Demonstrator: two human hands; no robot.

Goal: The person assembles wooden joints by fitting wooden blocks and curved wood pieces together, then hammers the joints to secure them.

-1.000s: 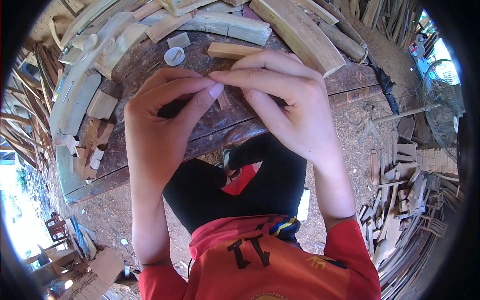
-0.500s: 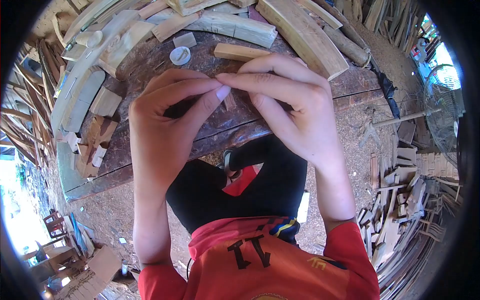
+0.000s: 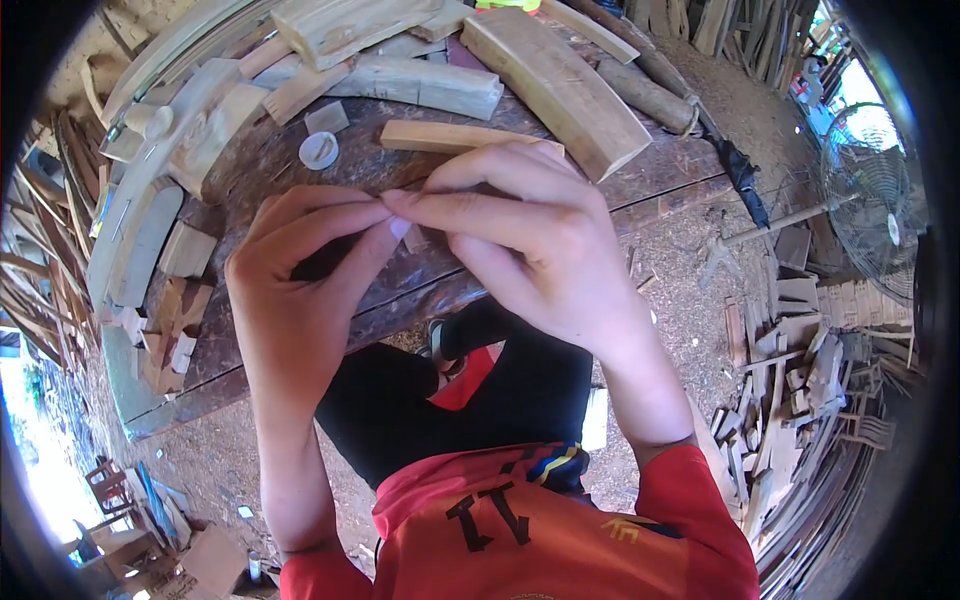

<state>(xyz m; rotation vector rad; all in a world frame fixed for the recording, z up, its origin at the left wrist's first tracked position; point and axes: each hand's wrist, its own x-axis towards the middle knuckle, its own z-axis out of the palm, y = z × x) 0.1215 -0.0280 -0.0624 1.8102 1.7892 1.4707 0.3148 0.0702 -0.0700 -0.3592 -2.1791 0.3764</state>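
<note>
Above the worn wooden table (image 3: 235,370), my two hands meet at the fingertips. My left hand (image 3: 310,260) has its thumb and index finger pinched together; anything between them is too small to make out. My right hand (image 3: 535,235) touches those fingertips with its index finger, its other fingers curled, and what it may hold is hidden. Just beyond my hands lie a narrow wooden strip (image 3: 430,136), a small round white container (image 3: 319,151) and a small grey block (image 3: 327,117).
Thick wooden pieces line the table's far side, among them a large beam (image 3: 560,90) and a pale curved piece (image 3: 420,84). Small blocks (image 3: 187,249) lie at the left. A fan (image 3: 868,200) stands at the right, above a pile of scrap wood (image 3: 800,400).
The view has shifted, so the table and its wood appear lower and further left. My hands also appear lower and further left, with their fingertips still together.
</note>
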